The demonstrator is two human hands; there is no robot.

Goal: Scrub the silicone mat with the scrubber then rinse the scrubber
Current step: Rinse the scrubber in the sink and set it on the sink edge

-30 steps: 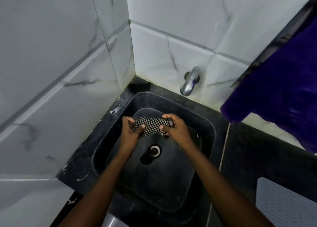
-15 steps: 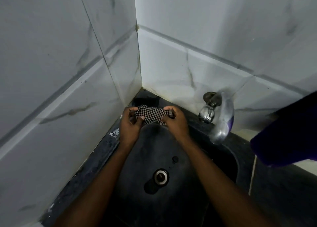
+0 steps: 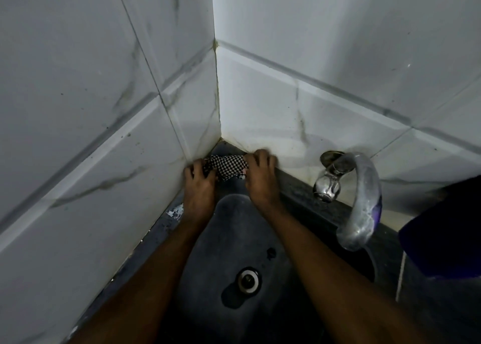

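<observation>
Two hands on the checkered scrubber (image 3: 226, 165) here: left hand (image 3: 199, 187) grips one end, right hand (image 3: 260, 181) pinches the other, and it's bunched between them at the sink's (image 3: 234, 242) far left corner.

One head-worn wide-angle view looks down over the black sink (image 3: 234, 234), facing the tiled wall corner (image 3: 216, 104) behind it, at close range

The bunched black-and-white checked scrubber (image 3: 226, 166) is held between left hand (image 3: 199, 189) and right hand (image 3: 260, 183), at the wall corner (image 3: 218, 125).
</observation>
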